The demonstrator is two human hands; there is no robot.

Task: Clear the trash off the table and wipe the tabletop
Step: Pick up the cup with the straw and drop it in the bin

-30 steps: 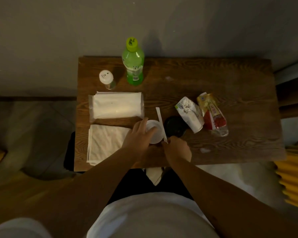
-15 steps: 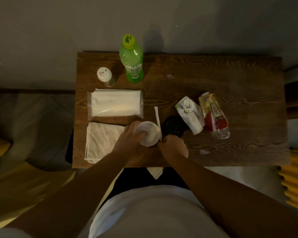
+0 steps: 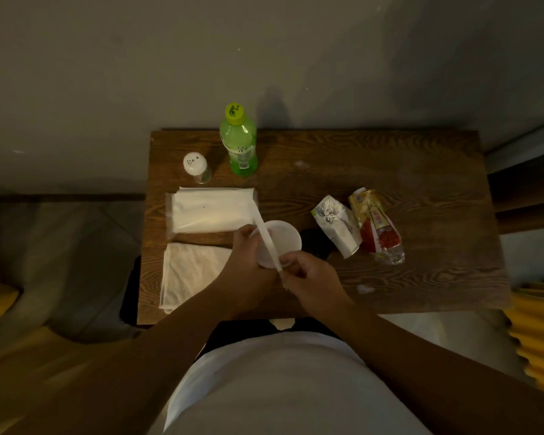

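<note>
My left hand [image 3: 248,259] grips a white plastic cup [image 3: 283,240] lifted above the near middle of the wooden table [image 3: 405,171]. My right hand [image 3: 311,277] pinches the near end of a white straw [image 3: 266,237], which lies slanted across the cup's mouth. A black lid [image 3: 316,244] lies just right of the cup, partly hidden by it. Further right lie a crushed white paper cup [image 3: 338,224] and a crushed clear bottle with a red and gold label [image 3: 377,227]. A folded white cloth [image 3: 190,271] lies at the near left.
A pack of white tissues [image 3: 211,210] lies behind the cloth. A green bottle [image 3: 239,142] and a small white-capped shaker [image 3: 197,167] stand at the back left by the wall. Pale smudges [image 3: 365,288] mark the tabletop. Something yellow [image 3: 537,334] stands right of the table.
Both hands have lifted their things off the table. The cup rose in my left hand, and my right hand swung the straw's far end leftward across the cup.
</note>
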